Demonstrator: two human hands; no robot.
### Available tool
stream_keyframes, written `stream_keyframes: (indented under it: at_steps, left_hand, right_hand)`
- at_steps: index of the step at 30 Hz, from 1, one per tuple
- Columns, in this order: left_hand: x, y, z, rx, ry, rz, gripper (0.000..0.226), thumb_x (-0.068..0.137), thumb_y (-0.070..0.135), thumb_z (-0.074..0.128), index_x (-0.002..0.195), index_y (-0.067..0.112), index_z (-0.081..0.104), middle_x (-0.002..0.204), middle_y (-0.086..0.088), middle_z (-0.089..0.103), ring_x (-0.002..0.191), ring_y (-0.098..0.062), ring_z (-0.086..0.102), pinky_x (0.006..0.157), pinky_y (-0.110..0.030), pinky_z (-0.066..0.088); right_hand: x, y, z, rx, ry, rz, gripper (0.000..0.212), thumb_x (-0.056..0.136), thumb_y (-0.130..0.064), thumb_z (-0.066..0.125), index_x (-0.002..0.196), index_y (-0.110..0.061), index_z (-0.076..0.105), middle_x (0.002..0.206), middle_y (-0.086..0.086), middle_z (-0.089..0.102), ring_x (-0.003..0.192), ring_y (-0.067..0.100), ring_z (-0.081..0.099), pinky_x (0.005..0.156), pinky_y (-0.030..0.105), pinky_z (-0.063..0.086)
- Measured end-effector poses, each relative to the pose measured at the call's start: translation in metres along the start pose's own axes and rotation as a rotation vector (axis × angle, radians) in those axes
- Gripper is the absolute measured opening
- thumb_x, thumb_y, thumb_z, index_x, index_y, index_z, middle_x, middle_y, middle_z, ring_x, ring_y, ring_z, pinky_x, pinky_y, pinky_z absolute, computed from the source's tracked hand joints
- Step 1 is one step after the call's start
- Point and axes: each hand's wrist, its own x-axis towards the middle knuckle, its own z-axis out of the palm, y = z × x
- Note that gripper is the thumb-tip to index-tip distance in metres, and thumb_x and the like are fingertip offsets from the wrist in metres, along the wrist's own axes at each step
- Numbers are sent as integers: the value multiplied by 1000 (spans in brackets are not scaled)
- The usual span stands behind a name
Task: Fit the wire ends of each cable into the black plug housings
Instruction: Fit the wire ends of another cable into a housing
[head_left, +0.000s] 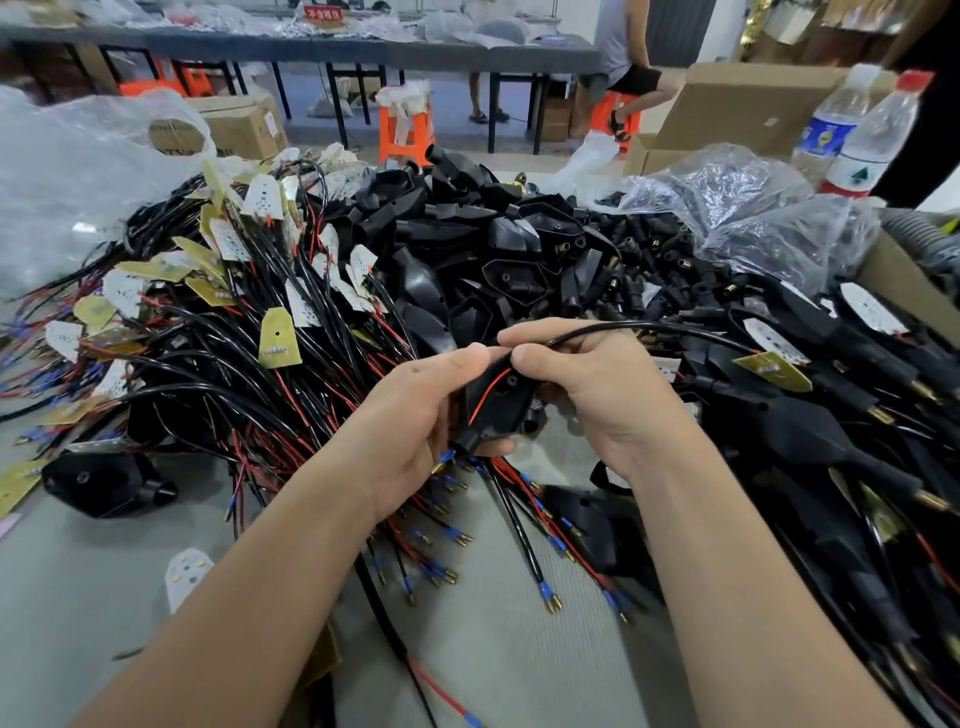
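Observation:
My left hand (415, 421) grips a black plug housing (498, 405) from the left, thumb on its top edge. A red wire (491, 387) runs across the housing's open face, and blue-sleeved wire ends stick out at its lower end. My right hand (587, 395) holds the housing's right side and pinches a black cable (649, 327) that arcs away to the right. A heap of loose black housings (483, 244) lies just behind my hands.
A tangle of black and red cables with small boards (249, 291) covers the left of the grey table (78, 571). Finished plugs (831, 415) pile up on the right. Plastic bags (753, 208), two bottles (857, 135) and cardboard boxes stand behind. A person sits far back.

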Motion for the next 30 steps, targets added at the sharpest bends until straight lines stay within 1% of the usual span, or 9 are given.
stream_keyframes:
  at_steps: [3, 7, 11, 13, 16, 18, 21, 27, 30]
  left_hand:
    - [1, -1, 1, -22, 24, -12, 36, 84, 46, 62, 100, 24, 85, 107, -8, 80, 90, -19, 78, 66, -29, 62]
    - [7, -3, -7, 94, 135, 104, 24, 101, 25, 62, 96, 21, 84, 110, -8, 79, 98, -22, 78, 70, -28, 63]
    - [8, -3, -18, 214, 273, 230, 18, 90, 0, 74, 92, 16, 82, 90, -14, 80, 86, -25, 79, 66, -23, 62]
    - [9, -4, -19, 259, 312, 278, 23, 84, -7, 78, 86, 15, 82, 81, -16, 78, 77, -24, 78, 65, -22, 61]
    - [10, -4, -19, 257, 364, 325, 32, 83, -12, 75, 80, 18, 83, 75, -14, 77, 72, -21, 77, 66, -22, 60]
    - [10, -2, -19, 217, 380, 325, 39, 83, -15, 72, 76, 22, 84, 72, -12, 77, 70, -20, 77, 65, -21, 60]
    - [10, -1, -19, 196, 399, 315, 41, 83, -15, 71, 74, 22, 84, 72, -12, 77, 67, -19, 75, 63, -21, 59]
    - [9, 5, -20, 213, 575, 428, 33, 83, -14, 73, 87, 18, 79, 74, -5, 78, 67, -16, 75, 64, -20, 58]
    - [9, 4, -21, 163, 599, 413, 31, 86, -13, 70, 92, 16, 78, 75, -3, 78, 66, -14, 74, 63, -19, 58]
  right_hand:
    - [2, 1, 1, -150, 91, -46, 23, 88, -1, 72, 79, -21, 80, 75, 3, 76, 67, 10, 67, 57, 20, 50]
    - [6, 1, -3, -332, 420, -91, 11, 80, -27, 74, 74, -35, 79, 67, -1, 74, 64, 19, 71, 51, 31, 53]
    - [5, 1, -6, -460, 568, -112, 7, 72, -45, 68, 76, -48, 73, 63, -13, 71, 92, 25, 69, 87, 48, 56]
    - [4, 1, -3, -417, 565, -98, 4, 73, -42, 71, 74, -41, 75, 59, -8, 70, 79, 21, 71, 79, 46, 58]
    - [3, 0, -2, -252, 477, -22, 5, 78, -29, 78, 74, -31, 78, 64, -1, 73, 56, 13, 65, 50, 29, 52]
    - [4, -1, -3, -94, 232, 44, 4, 82, -24, 79, 82, -27, 80, 74, 0, 75, 61, 12, 65, 52, 26, 51]
    - [2, -1, 0, 118, -60, 46, 27, 80, -10, 78, 106, -20, 77, 90, 3, 76, 75, 14, 68, 61, 25, 54]
    - [2, -2, -5, 138, 91, 43, 26, 89, 7, 70, 82, -17, 78, 76, 10, 75, 56, 18, 67, 49, 21, 52]
    - [3, 0, -5, 158, -35, 48, 29, 87, 9, 71, 106, -11, 76, 92, 11, 76, 70, 20, 70, 61, 23, 56]
